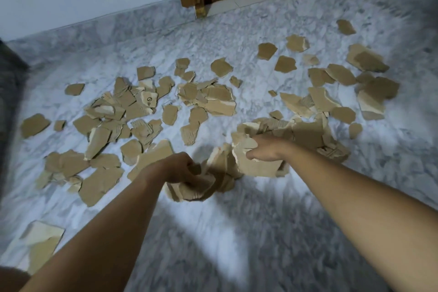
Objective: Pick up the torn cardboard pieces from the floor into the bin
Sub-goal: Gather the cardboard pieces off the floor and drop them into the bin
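The left hand [181, 168] and right hand [266, 149] each gripped a bunch of pieces [213, 99] low over the floor [237, 232]. Most pieces lay scattered beyond them, and no bin showed. Squeezing each bunch flat before lifting would probably stop loose ones slipping out.

Torn cardboard pieces [208, 99], loose across the grey marble floor [237, 232].
Brown, ragged-edged, many flat, some showing pale inner ply; printed piece [149, 102] in the dense left cluster, looser spread to the right. A crumpled bunch [194, 187] is gripped in the left hand [180, 168]; a large flat piece [256, 166] is in the right hand [265, 149]. A big piece [42, 244] lies apart, near left.
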Tool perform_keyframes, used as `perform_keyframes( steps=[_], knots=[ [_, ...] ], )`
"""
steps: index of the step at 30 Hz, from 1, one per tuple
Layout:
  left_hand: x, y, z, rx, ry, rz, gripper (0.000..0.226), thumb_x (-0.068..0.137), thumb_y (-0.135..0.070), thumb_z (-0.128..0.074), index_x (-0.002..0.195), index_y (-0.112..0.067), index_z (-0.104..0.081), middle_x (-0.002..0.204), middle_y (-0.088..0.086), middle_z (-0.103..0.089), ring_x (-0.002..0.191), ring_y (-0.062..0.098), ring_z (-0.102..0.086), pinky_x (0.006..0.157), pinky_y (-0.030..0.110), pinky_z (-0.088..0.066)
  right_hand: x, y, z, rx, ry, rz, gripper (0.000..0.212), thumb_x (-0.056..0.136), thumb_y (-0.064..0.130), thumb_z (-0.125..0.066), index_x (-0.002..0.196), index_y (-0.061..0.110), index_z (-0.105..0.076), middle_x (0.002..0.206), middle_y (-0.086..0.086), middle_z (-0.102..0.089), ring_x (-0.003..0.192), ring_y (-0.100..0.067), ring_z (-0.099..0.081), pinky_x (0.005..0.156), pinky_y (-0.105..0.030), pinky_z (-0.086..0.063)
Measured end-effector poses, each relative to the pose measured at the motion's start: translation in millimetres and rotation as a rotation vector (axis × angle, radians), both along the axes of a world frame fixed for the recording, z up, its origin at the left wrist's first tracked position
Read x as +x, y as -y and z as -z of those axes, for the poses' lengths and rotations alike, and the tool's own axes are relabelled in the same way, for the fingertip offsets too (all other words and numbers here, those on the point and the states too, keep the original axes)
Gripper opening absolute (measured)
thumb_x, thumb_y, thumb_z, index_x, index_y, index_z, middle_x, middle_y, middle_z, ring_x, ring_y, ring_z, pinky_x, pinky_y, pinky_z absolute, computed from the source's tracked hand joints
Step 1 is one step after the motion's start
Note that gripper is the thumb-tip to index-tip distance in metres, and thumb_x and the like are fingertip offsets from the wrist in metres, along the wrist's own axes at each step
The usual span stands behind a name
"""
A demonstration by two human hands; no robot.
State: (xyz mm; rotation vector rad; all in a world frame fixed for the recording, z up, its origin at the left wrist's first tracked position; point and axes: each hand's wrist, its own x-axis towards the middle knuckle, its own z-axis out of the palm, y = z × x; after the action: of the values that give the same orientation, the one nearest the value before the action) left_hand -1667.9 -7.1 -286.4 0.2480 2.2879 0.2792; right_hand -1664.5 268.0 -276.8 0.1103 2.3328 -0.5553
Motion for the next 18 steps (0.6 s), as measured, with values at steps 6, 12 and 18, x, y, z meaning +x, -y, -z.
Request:
perform_keyframes(
  steps=[6,12,18],
  knots=[
    [15,-14,52,-0.053,-0.188,0.121,0.060,0.081,-0.051,-0.069,0.130,-0.019,-0.056,0.147,0.010,-0.035,0.120,0.033,-0.049,0.100,0.041,-0.045,7,37,52,0.246,-0.136,-0.212,0.084,0.081,0.061,-0.059,0.152,0.029,-0.028,0.157,-0.006,-0.028,0.143,-0.034,-0.026,0.113,-0.050,-0.033],
    [24,-15,67,-0.026,-0.265,0.146,0.053,0.086,-0.049,-0.062,0.133,-0.030,-0.047,0.126,0.012,-0.047,0.117,0.037,-0.048,0.094,0.042,-0.043,13,38,70,0.111,-0.212,0.040,0.093,0.060,0.053,-0.088,0.131,0.030,-0.032,0.140,-0.005,-0.035,0.123,-0.035,-0.046,0.093,-0.053,-0.050],
    [24,-5,55,0.196,-0.150,-0.017,0.046,0.085,-0.037,-0.069,0.124,-0.027,-0.047,0.116,0.002,-0.054,0.109,0.025,-0.054,0.083,0.028,-0.039,17,16,55,0.071,0.079,0.063,0.095,0.078,0.043,-0.083,0.153,0.016,-0.031,0.151,-0.017,-0.036,0.133,-0.035,-0.044,0.102,-0.039,-0.047]
  ],
)
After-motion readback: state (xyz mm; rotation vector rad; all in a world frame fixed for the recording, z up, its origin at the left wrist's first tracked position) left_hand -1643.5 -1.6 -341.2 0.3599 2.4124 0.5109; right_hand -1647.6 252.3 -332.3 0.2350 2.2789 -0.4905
